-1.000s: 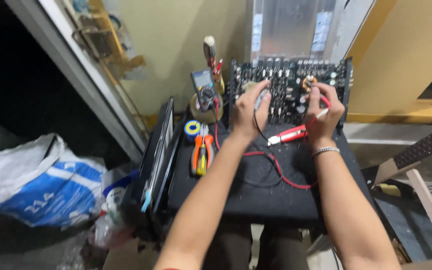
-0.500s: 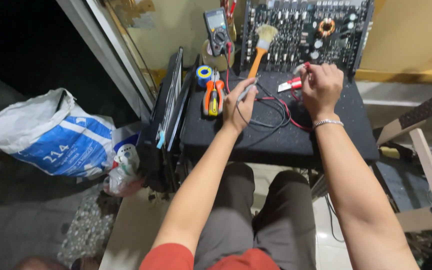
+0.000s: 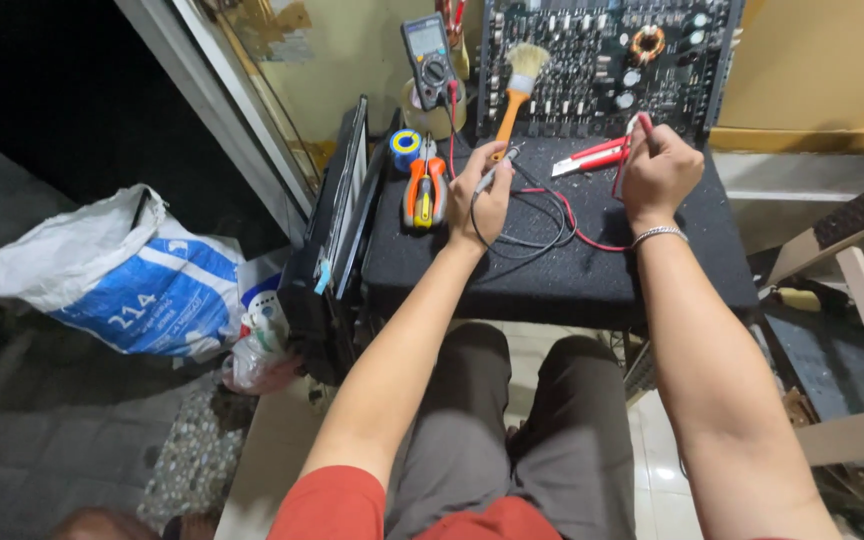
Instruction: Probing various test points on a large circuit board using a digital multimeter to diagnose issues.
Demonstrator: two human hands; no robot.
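The left hand (image 3: 479,200) is closed around a black test probe (image 3: 497,168), gripping it near the middle of the bench (image 3: 562,280), with the probe tip pointing toward the far edge. The right hand (image 3: 658,172) is clamped on a red test probe (image 3: 644,125), held upright just right of the bench's middle. Black and red leads (image 3: 542,225) loop across the dark bench top between the two hands, which stand apart. A second red tool (image 3: 588,156) lies flat just left of the right hand. A brush (image 3: 518,80) with an orange handle lies between the hands toward the far edge, its bristles resting on the large circuit board (image 3: 602,60) along that edge. Orange-handled pliers (image 3: 424,190) lie near the left edge, just beside the left hand, with a multimeter (image 3: 427,48) at the far left corner.
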